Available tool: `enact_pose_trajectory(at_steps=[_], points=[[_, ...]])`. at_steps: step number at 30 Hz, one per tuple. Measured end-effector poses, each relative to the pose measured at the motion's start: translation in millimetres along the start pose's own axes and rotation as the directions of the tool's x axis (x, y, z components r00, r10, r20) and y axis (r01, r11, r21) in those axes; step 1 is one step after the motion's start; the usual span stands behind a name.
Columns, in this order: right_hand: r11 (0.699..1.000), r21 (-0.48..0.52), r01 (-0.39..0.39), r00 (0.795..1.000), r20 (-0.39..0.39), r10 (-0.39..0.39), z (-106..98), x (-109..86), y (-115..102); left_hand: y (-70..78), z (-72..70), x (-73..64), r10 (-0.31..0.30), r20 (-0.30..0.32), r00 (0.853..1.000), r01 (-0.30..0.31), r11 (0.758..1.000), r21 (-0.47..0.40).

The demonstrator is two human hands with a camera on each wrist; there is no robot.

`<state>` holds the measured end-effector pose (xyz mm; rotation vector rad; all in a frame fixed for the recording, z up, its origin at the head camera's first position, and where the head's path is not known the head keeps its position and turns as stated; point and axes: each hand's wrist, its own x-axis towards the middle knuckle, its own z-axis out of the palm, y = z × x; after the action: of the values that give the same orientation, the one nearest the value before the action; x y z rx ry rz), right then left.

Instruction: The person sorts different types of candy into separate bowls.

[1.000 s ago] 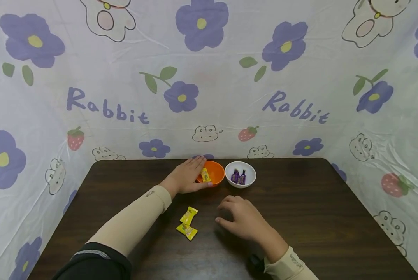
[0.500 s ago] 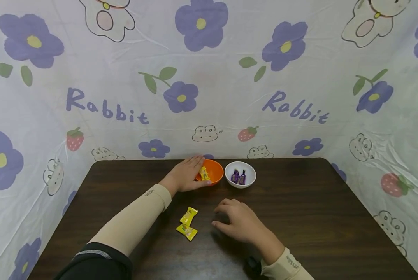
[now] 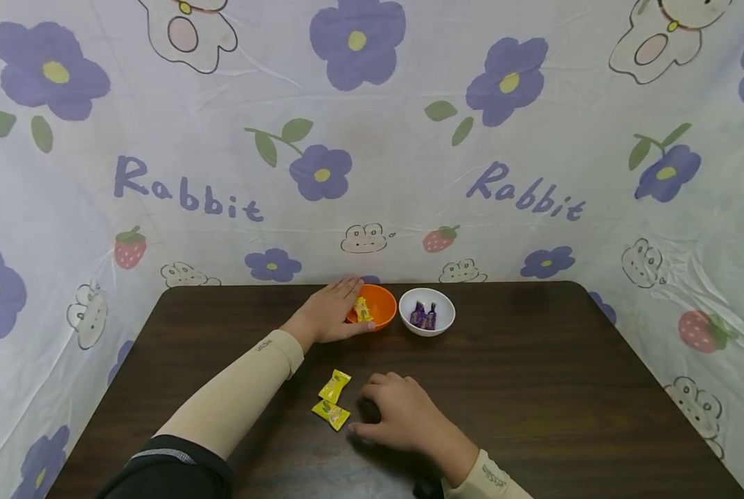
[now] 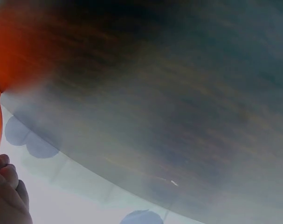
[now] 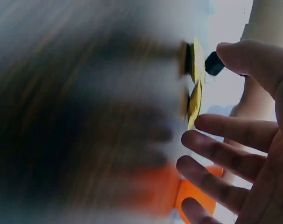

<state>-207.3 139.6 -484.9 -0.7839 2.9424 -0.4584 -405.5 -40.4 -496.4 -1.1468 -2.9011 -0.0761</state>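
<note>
My left hand (image 3: 328, 315) holds the left side of an orange bowl (image 3: 386, 305), its thumb along the near side and the fingers toward the far side. A yellow-wrapped candy (image 3: 362, 309) lies inside that bowl. On the table, two more yellow candies, an upper one (image 3: 334, 386) and a lower one (image 3: 331, 415), lie almost touching. Just right of them hovers my right hand (image 3: 403, 416), thumb and fingers spread apart. In the right wrist view, the candies (image 5: 195, 102) appear beyond its fingertips, with nothing held. The left wrist view is mostly blurred table.
A white bowl (image 3: 449, 320) holding several purple-wrapped candies (image 3: 423, 316) stands to the right of the orange one, near the far table edge. Behind the dark wooden table (image 3: 534, 388) hangs a white cloth (image 3: 384, 125) with purple flowers.
My right hand has moved left and nearer to me, toward the two yellow candies on the table. The left hand stays at the orange bowl, which has shifted slightly left.
</note>
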Motion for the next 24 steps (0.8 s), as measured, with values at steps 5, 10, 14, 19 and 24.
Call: enact_pose_trajectory(at_steps=[5,10,14,19,24], points=[[1.000,-0.011,-0.019,1.000,0.024,0.020,6,5.8,-12,-1.1,0.5,0.5,0.003,-0.002,1.000,-0.003,1.000,0.005],[0.999,-0.047,-0.025,1.000,0.017,0.025,15,13.6,-24,-2.6,2.3,0.4,-0.001,0.005,1.000,0.001,1.000,-0.015],[0.997,-0.068,-0.019,1.000,0.005,0.020,19,18.9,-32,-1.6,2.7,0.2,0.001,-0.003,1.000,-0.001,1.000,-0.018],[0.999,-0.041,-0.011,1.000,0.024,0.012,20,23.4,-35,-0.4,3.7,1.6,0.010,-0.012,1.000,-0.011,1.000,-0.024],[1.000,-0.004,-0.006,0.998,0.057,0.007,19,26.8,-39,-2.0,3.6,0.3,-0.004,-0.008,1.000,0.004,0.999,-0.037]])
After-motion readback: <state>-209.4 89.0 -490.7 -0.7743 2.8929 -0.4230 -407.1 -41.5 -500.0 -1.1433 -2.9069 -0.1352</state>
